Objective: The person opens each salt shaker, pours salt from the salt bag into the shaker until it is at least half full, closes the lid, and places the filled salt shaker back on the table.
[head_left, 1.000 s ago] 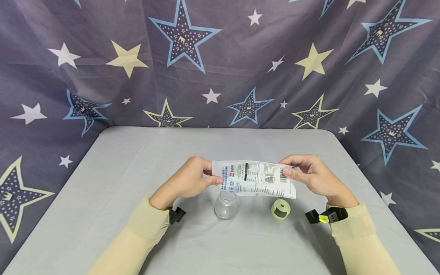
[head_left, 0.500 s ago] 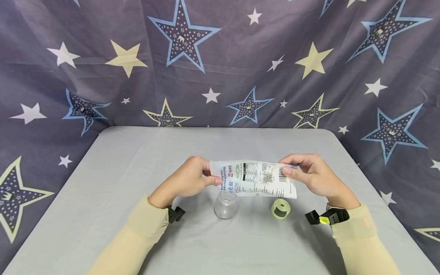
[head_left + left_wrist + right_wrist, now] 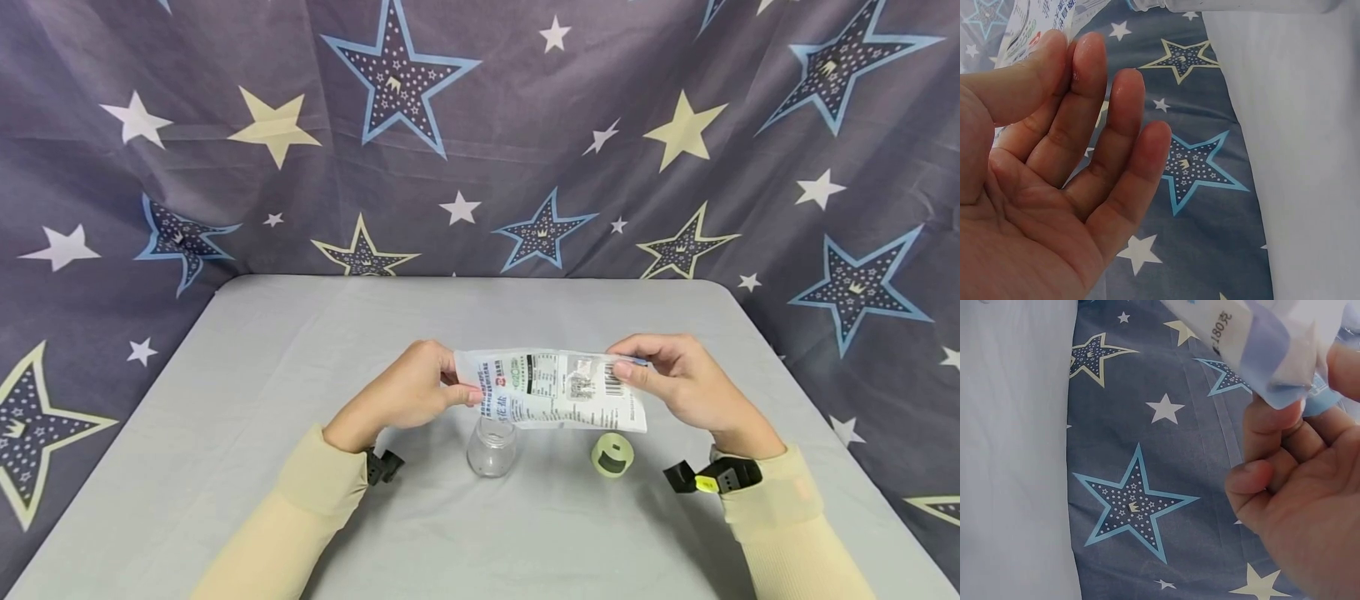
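Note:
My left hand (image 3: pixel 420 387) pinches the left end of a white printed salt packet (image 3: pixel 555 390) between thumb and fingers. At the packet's right end, my right hand (image 3: pixel 686 387) grips the upper corner. The packet is stretched sideways above the table, its label and barcode facing me. A round glass jar (image 3: pixel 492 450) without a lid stands under the packet's left part, its mouth partly overlapped by it. In the left wrist view, the thumb and index finger of my left hand (image 3: pixel 1066 144) press on the packet (image 3: pixel 1041 22). The right wrist view shows my right hand (image 3: pixel 1300 475) at the packet's bottom corner (image 3: pixel 1272 356).
A light green lid (image 3: pixel 612 456) with a dark patch lies on the table to the right of the jar. The grey cloth-covered table (image 3: pixel 337 317) ends at a dark star-patterned curtain (image 3: pixel 480 167). Black wrist cameras (image 3: pixel 385 467) sit on both sleeves.
My left hand has shifted very slightly left with its end of the packet. My right hand keeps nearly the same place. Jar and lid stay where they were.

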A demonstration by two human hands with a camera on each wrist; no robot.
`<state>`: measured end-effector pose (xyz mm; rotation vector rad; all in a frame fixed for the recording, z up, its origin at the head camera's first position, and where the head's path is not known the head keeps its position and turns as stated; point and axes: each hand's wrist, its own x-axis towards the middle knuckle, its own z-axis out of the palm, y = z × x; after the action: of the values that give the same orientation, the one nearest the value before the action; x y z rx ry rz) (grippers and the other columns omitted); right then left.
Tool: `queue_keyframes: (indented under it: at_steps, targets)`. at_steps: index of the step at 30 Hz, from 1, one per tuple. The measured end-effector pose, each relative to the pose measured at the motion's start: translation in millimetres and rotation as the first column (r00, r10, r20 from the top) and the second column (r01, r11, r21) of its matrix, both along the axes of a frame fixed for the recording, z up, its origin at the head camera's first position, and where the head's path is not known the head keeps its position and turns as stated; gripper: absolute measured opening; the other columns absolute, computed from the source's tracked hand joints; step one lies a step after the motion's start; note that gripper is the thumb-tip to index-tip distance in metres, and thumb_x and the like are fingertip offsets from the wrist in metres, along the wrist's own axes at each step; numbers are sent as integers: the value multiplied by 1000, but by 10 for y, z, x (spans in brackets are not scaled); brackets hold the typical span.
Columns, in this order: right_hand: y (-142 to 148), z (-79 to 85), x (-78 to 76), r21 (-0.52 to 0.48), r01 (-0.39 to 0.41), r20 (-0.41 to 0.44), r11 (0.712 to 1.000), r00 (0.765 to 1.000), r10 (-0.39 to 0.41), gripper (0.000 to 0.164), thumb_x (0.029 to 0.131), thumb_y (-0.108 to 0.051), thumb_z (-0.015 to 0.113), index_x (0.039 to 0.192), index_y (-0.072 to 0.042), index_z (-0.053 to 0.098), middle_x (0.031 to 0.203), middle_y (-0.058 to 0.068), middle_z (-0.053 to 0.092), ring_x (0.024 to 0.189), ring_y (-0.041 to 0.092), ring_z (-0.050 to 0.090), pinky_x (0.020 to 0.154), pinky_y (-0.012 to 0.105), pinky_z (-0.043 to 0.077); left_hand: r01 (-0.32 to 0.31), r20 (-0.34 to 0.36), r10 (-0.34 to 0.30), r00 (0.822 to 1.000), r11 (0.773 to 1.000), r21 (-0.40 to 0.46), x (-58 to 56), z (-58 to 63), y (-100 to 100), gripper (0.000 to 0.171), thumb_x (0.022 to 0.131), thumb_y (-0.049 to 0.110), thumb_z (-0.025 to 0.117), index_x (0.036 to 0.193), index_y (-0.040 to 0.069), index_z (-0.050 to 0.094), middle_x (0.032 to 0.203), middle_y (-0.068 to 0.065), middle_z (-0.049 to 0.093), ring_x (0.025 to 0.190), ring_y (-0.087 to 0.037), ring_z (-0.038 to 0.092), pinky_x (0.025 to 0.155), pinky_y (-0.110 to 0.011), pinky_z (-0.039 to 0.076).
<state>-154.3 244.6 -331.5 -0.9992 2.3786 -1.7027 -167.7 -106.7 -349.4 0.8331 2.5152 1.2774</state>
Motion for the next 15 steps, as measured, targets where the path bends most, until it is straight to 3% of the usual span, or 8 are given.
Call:
queue_keyframes:
  at_steps: [15]
  targets:
    - [-57,28,46,-19,20,-27,1000,999,-20,16,96,11,61,108,9,71,94,8,76,77,15,71,66,26,56,1,12,0,1000,1000,-20,-10,-6,1,6,89,10,80,94,9,82,85,5,77,78,-8,69,70,-31,53]
